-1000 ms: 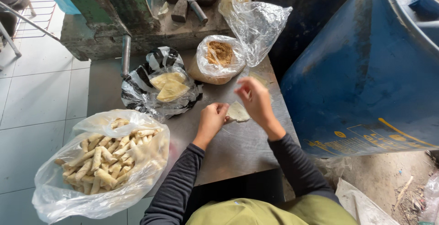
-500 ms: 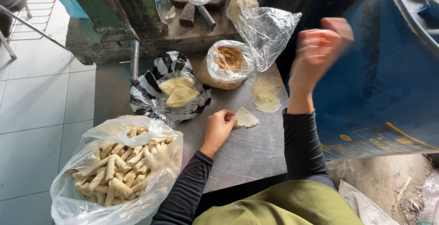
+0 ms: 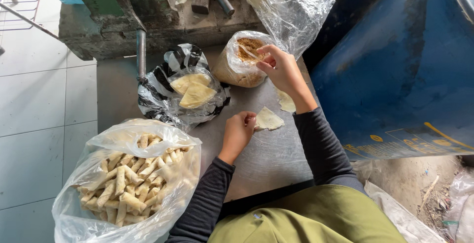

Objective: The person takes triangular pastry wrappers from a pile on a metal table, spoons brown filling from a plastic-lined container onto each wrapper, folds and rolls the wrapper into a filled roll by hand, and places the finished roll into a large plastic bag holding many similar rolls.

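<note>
Your right hand (image 3: 282, 70) has come down from mid-air to the filling bag (image 3: 242, 60), fingers pinched on a small white spoon (image 3: 248, 51) over the brown filling. Your left hand (image 3: 238, 130) pins the pastry wrapper (image 3: 269, 119) to the counter (image 3: 266, 159), fingers closed on its edge. The wrapper is unfilled and unrolled; finished rolls (image 3: 123, 181) fill the large bag.
</note>
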`<state>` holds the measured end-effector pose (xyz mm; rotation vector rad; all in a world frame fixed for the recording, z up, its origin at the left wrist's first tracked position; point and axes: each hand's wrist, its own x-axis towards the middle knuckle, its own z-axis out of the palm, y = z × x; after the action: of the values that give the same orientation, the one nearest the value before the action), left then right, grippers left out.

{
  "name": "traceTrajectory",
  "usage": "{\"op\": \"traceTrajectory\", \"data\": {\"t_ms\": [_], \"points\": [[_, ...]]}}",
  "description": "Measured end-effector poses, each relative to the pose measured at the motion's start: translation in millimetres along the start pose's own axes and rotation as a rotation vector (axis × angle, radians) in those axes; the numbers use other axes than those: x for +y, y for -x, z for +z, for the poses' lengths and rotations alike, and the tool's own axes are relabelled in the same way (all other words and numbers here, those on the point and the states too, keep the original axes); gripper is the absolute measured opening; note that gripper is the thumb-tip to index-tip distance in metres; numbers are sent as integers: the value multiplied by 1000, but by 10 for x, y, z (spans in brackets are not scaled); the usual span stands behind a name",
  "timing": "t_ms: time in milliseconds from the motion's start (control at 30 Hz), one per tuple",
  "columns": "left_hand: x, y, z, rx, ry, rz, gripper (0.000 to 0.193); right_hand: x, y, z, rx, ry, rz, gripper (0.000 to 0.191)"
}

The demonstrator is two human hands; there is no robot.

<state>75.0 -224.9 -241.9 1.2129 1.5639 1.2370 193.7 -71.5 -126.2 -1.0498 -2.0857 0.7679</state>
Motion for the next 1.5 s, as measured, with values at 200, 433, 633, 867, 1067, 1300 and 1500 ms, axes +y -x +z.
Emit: {"op": "traceTrajectory", "data": {"t_ms": [200,433,633,867,1067,1300,1500], "points": [[-23,2,-34,62,-57,119,21,-3,-74,50,5,-77,-46,29],[-6,8,-13,26,-39,24,21,-21,-307,311,216,-8,-379,13],[9,18,-11,20,-17,25,23,75,-172,288,285,-19,-379,7],[-29,8,23,0,36,-35,24,297,-65,201,367,-658,-33,19],[-73,-12,16,0,-7,41,30,405,37,6,433,-918,57,22],[-76,-2,44,-2,-53,8,30,636,885,-118,420,-1003,214,20],[25,52,36,4,-3,-8,28,709,1644,163,366,-883,324,23]]}}
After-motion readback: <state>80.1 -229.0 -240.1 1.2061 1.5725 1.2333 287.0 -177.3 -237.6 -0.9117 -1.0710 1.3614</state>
